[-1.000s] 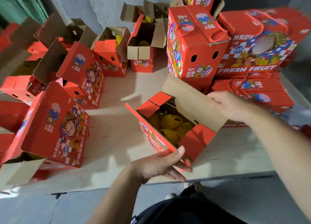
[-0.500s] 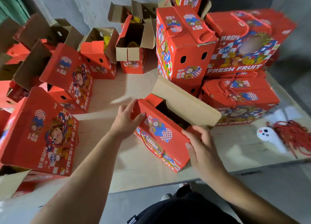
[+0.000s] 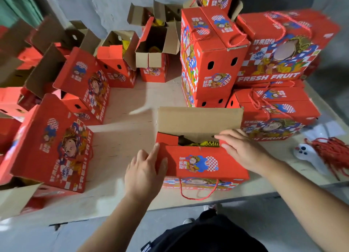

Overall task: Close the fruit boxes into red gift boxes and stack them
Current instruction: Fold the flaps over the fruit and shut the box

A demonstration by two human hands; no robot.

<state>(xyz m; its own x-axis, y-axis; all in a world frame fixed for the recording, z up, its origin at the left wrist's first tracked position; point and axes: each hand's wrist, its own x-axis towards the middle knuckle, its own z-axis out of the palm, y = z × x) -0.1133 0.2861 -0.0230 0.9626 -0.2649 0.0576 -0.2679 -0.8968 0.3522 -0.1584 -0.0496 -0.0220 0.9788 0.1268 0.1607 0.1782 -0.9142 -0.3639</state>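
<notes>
While both hands' open grips press a red gift box (image 3: 204, 163), the plywood table (image 3: 120, 138) meets a grey wall (image 3: 113, 7).

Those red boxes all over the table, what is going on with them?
A person is closing up a red gift box of netted yellow fruit at the table's near edge. The left hand presses its left end, the right hand pushes a side flap in, and the big back flap still stands open. Closed boxes are stacked behind; many open boxes wait on the left.
</notes>
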